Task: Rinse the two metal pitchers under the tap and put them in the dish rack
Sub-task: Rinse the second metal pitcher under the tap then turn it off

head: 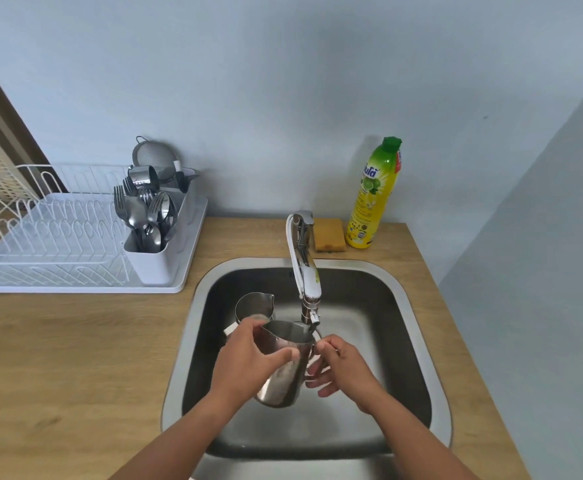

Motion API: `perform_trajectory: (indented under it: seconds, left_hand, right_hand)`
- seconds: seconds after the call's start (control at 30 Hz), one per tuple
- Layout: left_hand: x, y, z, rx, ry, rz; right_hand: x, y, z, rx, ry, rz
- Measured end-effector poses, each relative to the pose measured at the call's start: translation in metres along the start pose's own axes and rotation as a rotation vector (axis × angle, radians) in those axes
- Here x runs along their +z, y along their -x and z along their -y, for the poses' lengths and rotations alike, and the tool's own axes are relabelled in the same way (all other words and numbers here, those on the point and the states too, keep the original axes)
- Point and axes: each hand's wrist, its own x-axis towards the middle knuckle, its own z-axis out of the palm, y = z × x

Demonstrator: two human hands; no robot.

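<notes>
A metal pitcher (283, 375) is held over the sink (407, 306), its mouth just under the tap spout (309, 318). My left hand (248, 362) wraps around its body. My right hand (342, 368) touches its right side at the handle, fingers partly spread. A second metal pitcher (253, 306) stands upright in the sink behind my left hand. The white dish rack (51, 244) sits on the counter to the left.
A cutlery holder (155, 220) full of forks and spoons stands at the rack's right end, with a strainer (153, 155) behind. A yellow sponge (330, 235) and a yellow dish soap bottle (375, 192) stand behind the sink. A wall closes in on the right.
</notes>
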Motion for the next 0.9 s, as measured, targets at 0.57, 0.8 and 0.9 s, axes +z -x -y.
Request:
perform_trajectory:
  seconds: [0.57, 0.8, 0.9]
  left_hand:
    - [0.036, -0.015, 0.0, -0.05, 0.31, 0.186]
    - [0.019, -0.012, 0.006, -0.032, 0.081, 0.157]
    - [0.024, -0.013, 0.0, -0.019, 0.09, 0.143]
  right_hand:
    - [-0.041, 0.015, 0.011, -0.058, 0.12, -0.197]
    - [-0.031, 0.003, 0.005, 0.041, 0.036, -0.109]
    - [-0.034, 0.0, 0.003, 0.031, 0.033, -0.174]
